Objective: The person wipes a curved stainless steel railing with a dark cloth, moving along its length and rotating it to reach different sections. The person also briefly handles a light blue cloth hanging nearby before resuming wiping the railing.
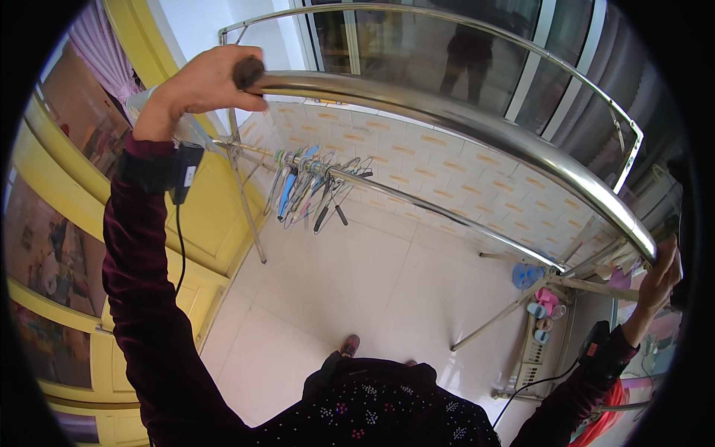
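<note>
Steel rail [477, 119] in both hands, hangers [313, 186] below.

Left hand [205, 78] wrapped on steel rail [462, 123] end, right hand [659, 276] clasping far end. Hangers [313, 186] bunched on lower bar [417, 205], below left grip.

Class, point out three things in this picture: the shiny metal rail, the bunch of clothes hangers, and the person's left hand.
Metal rail [477, 123], head view: the middle of its shiny upper surface.
Clothes hangers [313, 186], head view: the centre of the bunch on the lower bar.
Left hand [205, 78], head view: the back of the hand gripping the rail's end.
</note>
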`<state>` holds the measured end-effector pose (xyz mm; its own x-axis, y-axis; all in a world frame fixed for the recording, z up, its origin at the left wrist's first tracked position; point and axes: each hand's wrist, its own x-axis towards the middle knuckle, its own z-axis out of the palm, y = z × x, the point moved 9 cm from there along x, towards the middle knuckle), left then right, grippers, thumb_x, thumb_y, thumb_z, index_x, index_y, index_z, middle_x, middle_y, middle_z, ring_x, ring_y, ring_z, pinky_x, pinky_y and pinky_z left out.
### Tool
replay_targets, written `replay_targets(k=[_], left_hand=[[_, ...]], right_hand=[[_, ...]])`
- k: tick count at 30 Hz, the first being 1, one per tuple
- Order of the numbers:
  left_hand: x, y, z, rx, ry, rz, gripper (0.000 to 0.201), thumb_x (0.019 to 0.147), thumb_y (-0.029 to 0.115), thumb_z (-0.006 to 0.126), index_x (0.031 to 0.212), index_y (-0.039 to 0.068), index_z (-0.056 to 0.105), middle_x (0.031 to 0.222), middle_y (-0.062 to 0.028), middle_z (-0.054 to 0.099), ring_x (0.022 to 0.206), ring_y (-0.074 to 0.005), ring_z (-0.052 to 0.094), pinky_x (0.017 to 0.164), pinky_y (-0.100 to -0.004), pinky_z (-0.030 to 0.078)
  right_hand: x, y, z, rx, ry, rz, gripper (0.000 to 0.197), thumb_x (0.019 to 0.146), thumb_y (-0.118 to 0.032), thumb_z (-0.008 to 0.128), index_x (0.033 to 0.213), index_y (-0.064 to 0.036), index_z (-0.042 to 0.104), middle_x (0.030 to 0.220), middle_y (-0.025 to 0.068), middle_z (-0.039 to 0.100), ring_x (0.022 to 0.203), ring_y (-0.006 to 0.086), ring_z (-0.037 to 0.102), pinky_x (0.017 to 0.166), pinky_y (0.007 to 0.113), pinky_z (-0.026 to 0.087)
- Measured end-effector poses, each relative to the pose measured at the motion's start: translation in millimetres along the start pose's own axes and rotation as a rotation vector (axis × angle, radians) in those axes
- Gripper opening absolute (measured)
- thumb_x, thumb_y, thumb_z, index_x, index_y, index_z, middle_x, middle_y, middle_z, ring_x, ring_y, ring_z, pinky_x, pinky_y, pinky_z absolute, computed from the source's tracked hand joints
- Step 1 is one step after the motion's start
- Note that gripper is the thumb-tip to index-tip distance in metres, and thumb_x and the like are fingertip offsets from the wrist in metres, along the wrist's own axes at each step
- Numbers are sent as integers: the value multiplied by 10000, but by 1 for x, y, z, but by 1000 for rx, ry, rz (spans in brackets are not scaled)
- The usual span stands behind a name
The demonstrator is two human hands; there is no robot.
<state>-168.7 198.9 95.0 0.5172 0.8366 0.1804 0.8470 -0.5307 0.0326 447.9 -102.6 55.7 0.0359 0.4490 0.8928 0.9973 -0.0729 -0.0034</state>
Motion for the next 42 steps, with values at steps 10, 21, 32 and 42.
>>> replay_targets(k=[10, 21, 32, 42], left_hand=[[7, 184, 2, 59, 171, 310, 443, 678, 398, 787, 918, 61, 627, 795, -135, 661, 738, -319, 649, 682, -415, 507], [-9, 386, 21, 250, 762, 197, 296, 903, 196, 543, 1073, -8, 674, 964, -162, 680, 970, -321, 630, 999, -585, 369], [-56, 261, 33, 133, 1462, 359, 197, 893, 174, 639, 1025, 36, 597, 964, -102, 626, 959, -282, 635, 958, -474, 497], [-74, 53, 9, 149, 1300, 207, 409, 737, 186, 790, 1079, 84, 592, 964, -80, 640, 938, -277, 628, 988, -473, 437]], right_hand=[[2, -19, 1, -111, 5, 36, 387, 1068, -296, 449, 983, 5, 676, 807, 101, 654, 699, 243, 623, 653, 329, 491], [-1, -11, 13, -108, 13, 1, 321, 1060, -177, 420, 1183, 40, 623, 850, 148, 623, 762, 326, 597, 732, 382, 482], [6, -25, 2, -210, 91, 1, 425, 1082, -317, 408, 968, 39, 609, 857, 156, 579, 767, 304, 568, 719, 387, 454], [-11, 53, 24, -85, -44, 232, 500, 1077, -383, 406, 1262, 26, 626, 1051, 176, 686, 893, 293, 661, 782, 353, 521]])
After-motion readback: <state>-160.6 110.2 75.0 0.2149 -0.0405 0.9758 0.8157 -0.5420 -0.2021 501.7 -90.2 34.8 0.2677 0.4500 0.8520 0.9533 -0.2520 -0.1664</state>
